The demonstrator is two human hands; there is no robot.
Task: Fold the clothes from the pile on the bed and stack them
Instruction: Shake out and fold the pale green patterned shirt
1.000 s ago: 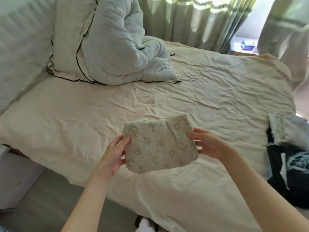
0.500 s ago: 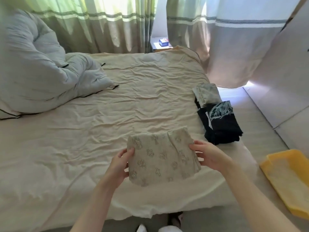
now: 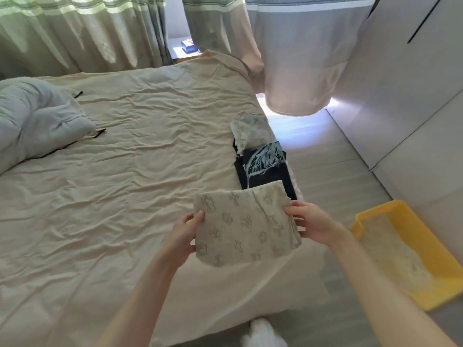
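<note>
A folded beige garment with a grey flower print (image 3: pixel 244 225) hangs in the air above the bed's near right corner. My left hand (image 3: pixel 184 232) grips its left edge and my right hand (image 3: pixel 312 221) grips its right edge. Just beyond it, at the bed's right edge, lies a stack of folded clothes: a black garment with a white print (image 3: pixel 265 166) and a pale patterned piece (image 3: pixel 251 128) on its far end. The held garment's far edge overlaps the near end of the stack in view.
The bed (image 3: pixel 120 176) has a wrinkled cream sheet. A grey duvet (image 3: pixel 35 118) is bunched at the left. A yellow tray (image 3: pixel 411 251) sits on the floor at the right. Curtains (image 3: pixel 295 58) hang behind, a wardrobe (image 3: pixel 413 101) stands at right.
The view has swung right, and both hands have carried the folded garment rightward, close to the stack at the bed's edge.
</note>
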